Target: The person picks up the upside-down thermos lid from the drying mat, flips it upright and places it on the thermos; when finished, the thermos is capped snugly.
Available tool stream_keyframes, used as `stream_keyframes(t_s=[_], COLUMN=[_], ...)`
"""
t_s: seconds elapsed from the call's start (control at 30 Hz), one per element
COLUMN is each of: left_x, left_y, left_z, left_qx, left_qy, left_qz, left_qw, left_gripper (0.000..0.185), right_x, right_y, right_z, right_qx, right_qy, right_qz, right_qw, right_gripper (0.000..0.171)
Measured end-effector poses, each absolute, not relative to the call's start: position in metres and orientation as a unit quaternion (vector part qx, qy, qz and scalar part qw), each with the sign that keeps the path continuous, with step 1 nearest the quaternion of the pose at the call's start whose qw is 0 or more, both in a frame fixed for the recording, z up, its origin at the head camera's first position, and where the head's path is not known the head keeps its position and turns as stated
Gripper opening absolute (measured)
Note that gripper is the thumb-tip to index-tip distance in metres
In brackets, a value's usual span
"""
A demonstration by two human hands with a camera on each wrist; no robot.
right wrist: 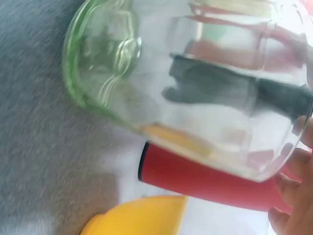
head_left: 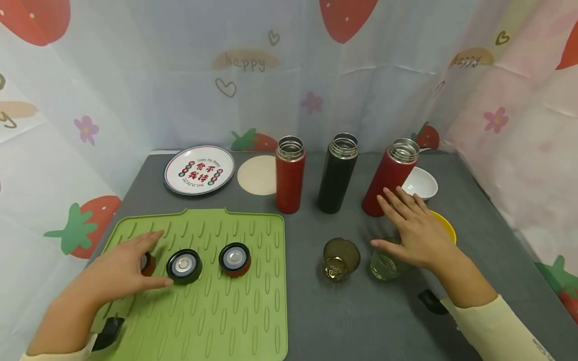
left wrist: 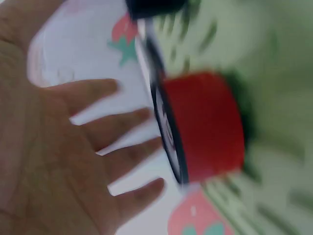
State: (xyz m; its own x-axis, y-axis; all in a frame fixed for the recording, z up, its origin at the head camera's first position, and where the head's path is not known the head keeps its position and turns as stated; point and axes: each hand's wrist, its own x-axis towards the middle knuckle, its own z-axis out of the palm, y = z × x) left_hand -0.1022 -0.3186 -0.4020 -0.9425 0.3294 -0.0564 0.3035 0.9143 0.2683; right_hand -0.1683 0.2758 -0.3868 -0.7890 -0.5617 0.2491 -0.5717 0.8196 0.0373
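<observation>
Head view: bright, soft light, mostly clear | soft dark shadow on the gray table beside the right arm | shiny spots on the brown glass | Left wrist: pale, very blurry, red lid fuzzy | Right wrist: a bit blurry, white shine on the clear glass

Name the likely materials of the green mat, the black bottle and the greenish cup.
Green mat: probably matt silicone or rubber, moulded ridges. Black bottle: likely metal, matt-coated; bare neck silvery, shiny. Greenish cup: glossy, probably glass, perhaps plastic; background shows through.
</observation>
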Motion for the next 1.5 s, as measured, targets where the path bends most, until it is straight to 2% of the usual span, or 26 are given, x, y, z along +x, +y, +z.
stream_keyframes(t_s=[0.1, 0.17, 0.37, 0.47, 0.57, 0.73, 0.93, 1.03, 1.13, 1.2, 1.33, 1.4, 1.43, 1.5], left_x=[-0.098, -0.098, -0.104, -0.102, -0.103, -0.122, -0.149, -0.156, -0.158, -0.157, -0.158, -0.163, -0.167, -0.176], left_y=[-0.334, -0.341, -0.350, -0.352, -0.343, -0.279, -0.167, -0.128, -0.107, -0.100, -0.095, -0.093, -0.093, -0.093], left_z=[-0.401, -0.403, -0.409, -0.406, -0.394, -0.364, -0.351, -0.352, -0.353, -0.354, -0.352, -0.348, -0.345, -0.336], left_qx=[0.109, 0.102, 0.126, 0.131, 0.143, 0.217, 0.384, 0.447, 0.457, 0.407, 0.238, 0.166, 0.155, 0.150], left_qy=[0.975, 0.974, 0.976, 0.978, 0.977, 0.958, 0.892, 0.852, 0.839, 0.866, 0.883, 0.838, 0.807, 0.757], left_qz=[0.158, 0.162, 0.157, 0.154, 0.158, 0.160, 0.163, 0.161, 0.169, 0.209, 0.406, 0.514, 0.562, 0.629], left_qw=[0.112, 0.121, 0.077, 0.051, -0.003, -0.099, -0.172, -0.220, -0.244, -0.202, 0.001, 0.075, 0.093, 0.091], left_gripper=[0.121, 0.119, 0.094, 0.083, 0.074, 0.070, 0.069, 0.066, 0.069, 0.081, 0.085, 0.071, 0.061, 0.050], right_x=[-0.168, -0.169, -0.172, -0.172, -0.172, -0.179, -0.183, -0.182, -0.180, -0.179, -0.180, -0.182, -0.184, -0.190], right_y=[0.271, 0.269, 0.263, 0.255, 0.241, 0.203, 0.148, 0.127, 0.118, 0.119, 0.122, 0.121, 0.119, 0.115], right_z=[-0.385, -0.382, -0.374, -0.370, -0.367, -0.361, -0.355, -0.355, -0.355, -0.355, -0.353, -0.351, -0.349, -0.343], right_qx=[0.310, 0.321, 0.333, 0.326, 0.315, 0.295, 0.281, 0.286, 0.276, 0.264, 0.289, 0.327, 0.348, 0.371], right_qy=[-0.941, -0.937, -0.929, -0.932, -0.934, -0.913, -0.846, -0.822, -0.815, -0.825, -0.840, -0.833, -0.826, -0.815], right_qz=[0.039, 0.056, 0.081, 0.101, 0.143, 0.282, 0.442, 0.472, 0.492, 0.489, 0.458, 0.434, 0.421, 0.398], right_qw=[0.127, 0.131, 0.139, 0.121, 0.096, 0.011, -0.102, -0.138, -0.136, -0.100, 0.029, 0.105, 0.140, 0.198], right_gripper=[0.093, 0.092, 0.089, 0.085, 0.075, 0.056, 0.046, 0.048, 0.045, 0.042, 0.038, 0.039, 0.041, 0.049])
